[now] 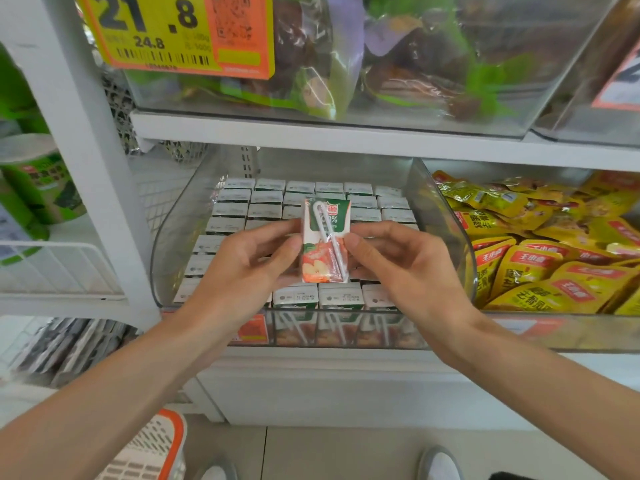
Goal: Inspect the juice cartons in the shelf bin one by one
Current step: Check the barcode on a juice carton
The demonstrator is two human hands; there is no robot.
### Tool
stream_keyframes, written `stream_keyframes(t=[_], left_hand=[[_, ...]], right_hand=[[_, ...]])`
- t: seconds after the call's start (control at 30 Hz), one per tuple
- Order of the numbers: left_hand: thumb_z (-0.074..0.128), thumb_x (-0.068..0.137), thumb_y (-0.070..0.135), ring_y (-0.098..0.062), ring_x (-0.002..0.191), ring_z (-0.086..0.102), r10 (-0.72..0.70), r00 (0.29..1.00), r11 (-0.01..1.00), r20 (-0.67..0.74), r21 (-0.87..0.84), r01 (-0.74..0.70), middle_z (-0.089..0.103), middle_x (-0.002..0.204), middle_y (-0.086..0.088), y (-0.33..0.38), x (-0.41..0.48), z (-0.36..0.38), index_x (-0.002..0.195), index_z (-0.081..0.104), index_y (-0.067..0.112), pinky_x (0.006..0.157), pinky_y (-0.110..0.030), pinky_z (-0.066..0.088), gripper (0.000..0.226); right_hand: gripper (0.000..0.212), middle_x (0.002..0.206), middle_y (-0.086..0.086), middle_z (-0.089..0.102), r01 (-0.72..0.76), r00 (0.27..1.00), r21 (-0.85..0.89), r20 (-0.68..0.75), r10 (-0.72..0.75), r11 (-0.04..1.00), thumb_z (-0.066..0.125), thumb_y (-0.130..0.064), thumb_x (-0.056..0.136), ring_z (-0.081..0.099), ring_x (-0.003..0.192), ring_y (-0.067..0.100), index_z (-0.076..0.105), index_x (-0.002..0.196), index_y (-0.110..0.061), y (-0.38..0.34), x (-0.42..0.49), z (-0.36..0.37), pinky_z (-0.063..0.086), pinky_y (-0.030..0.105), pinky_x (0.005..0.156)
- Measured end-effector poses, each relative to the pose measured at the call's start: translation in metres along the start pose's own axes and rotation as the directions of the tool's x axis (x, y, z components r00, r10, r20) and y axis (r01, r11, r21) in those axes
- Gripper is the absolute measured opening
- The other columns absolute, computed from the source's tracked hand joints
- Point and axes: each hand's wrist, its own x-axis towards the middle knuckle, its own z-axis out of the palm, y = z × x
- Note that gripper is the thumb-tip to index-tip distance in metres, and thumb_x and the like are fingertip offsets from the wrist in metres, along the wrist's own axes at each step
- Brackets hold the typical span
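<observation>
OK, store aisle: white shelf unit (311,133), with a clear plastic shelf bin (162,271) on the middle tier. The bin is packed with rows of upright juice cartons (298,197), grey-white tops up. Right of the bin sits a second clear bin of yellow snack packs (540,244). Above the bin is another clear bin of bagged goods (415,64) with a yellow-orange price tag (173,32) on its front. Left of the bin are green tubs (41,181) over a wire shelf (59,268). Below and left of the bin, at floor level, is a white basket (152,448) with an orange rim. One juice carton (325,240) is held upright over the middle of the bin, above the packed rows, its wrapped straw (329,237) running down the face towards the camera. The left hand (242,268) pinches its left edge and the right hand (401,268) pinches its right edge, so both are clamped on that one carton.
</observation>
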Motion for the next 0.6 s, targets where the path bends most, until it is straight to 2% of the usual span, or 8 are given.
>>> stream_keyframes(t=[0.1,0.17,0.27,0.33,0.4,0.5,0.6], left_hand=[[0.063,0.100,0.019,-0.013,0.102,0.078,-0.001,1.000,0.999,-0.010,-0.038,0.000,0.081,0.112,0.006,0.0018,-0.0005,-0.0010,0.118,0.074,0.033,0.084,-0.018,0.060,0.025],[0.072,0.089,0.031,-0.013,0.101,0.078,0.008,1.000,0.998,-0.020,-0.060,-0.009,0.080,0.112,0.006,0.0036,-0.0004,-0.0011,0.113,0.079,0.037,0.084,-0.017,0.059,0.025],[0.077,0.079,0.043,-0.002,0.106,0.074,0.011,1.000,1.000,0.019,-0.008,-0.011,0.078,0.115,0.016,0.0055,-0.0011,-0.0007,0.115,0.077,0.038,0.085,-0.012,0.056,0.037],[0.075,0.079,0.048,0.003,0.109,0.072,0.000,0.997,0.999,0.083,0.040,-0.003,0.077,0.117,0.020,0.0059,-0.0009,0.0008,0.118,0.076,0.037,0.086,-0.009,0.055,0.040],[0.071,0.079,0.055,0.002,0.112,0.071,-0.024,0.993,0.999,0.115,0.051,0.018,0.077,0.117,0.019,0.0053,-0.0004,0.0009,0.119,0.076,0.036,0.087,-0.012,0.057,0.045],[0.070,0.080,0.056,0.001,0.112,0.071,-0.034,0.995,0.999,0.097,0.024,0.032,0.078,0.116,0.016,0.0035,0.0006,-0.0015,0.113,0.078,0.039,0.083,-0.010,0.056,0.039],[0.069,0.083,0.056,-0.006,0.112,0.073,-0.059,0.994,0.998,0.091,-0.003,0.060,0.079,0.117,0.010,0.0022,0.0013,-0.0036,0.112,0.079,0.036,0.085,-0.014,0.057,0.036]], right_hand=[[0.013,0.094,0.008,0.082,-0.020,1.000,0.033,0.002,0.020,0.999,0.080,-0.019,0.090,0.080,0.088,0.021,0.080,0.101,-0.011,0.0017,0.0005,-0.0004,0.062,0.021,0.077],[0.012,0.095,0.013,0.082,-0.051,0.999,0.100,0.018,0.049,0.994,0.077,-0.015,0.092,0.080,0.091,0.025,0.079,0.102,-0.008,0.0022,0.0016,-0.0020,0.063,0.025,0.079],[0.014,0.104,0.012,0.082,-0.103,0.991,0.158,0.099,0.088,0.982,0.072,-0.016,0.097,0.080,0.099,0.027,0.078,0.107,-0.008,0.0012,0.0040,-0.0033,0.063,0.029,0.089],[0.021,0.111,0.008,0.081,-0.117,0.979,0.131,0.181,0.093,0.984,0.075,-0.027,0.095,0.078,0.107,0.023,0.080,0.111,-0.014,0.0008,0.0045,-0.0034,0.060,0.034,0.100],[0.028,0.117,0.002,0.080,-0.107,0.969,0.045,0.226,0.095,0.993,0.080,-0.037,0.091,0.075,0.113,0.017,0.080,0.115,-0.022,0.0006,0.0047,-0.0027,0.054,0.035,0.106],[0.037,0.122,0.001,0.077,-0.085,0.963,-0.031,0.255,0.090,0.996,0.086,-0.038,0.087,0.076,0.109,0.016,0.078,0.121,-0.026,0.0001,0.0051,-0.0027,0.054,0.033,0.103],[0.042,0.120,-0.001,0.078,-0.092,0.962,-0.034,0.254,0.097,0.995,0.084,-0.037,0.089,0.076,0.111,0.015,0.075,0.128,-0.023,0.0010,0.0057,-0.0022,0.053,0.036,0.108]])
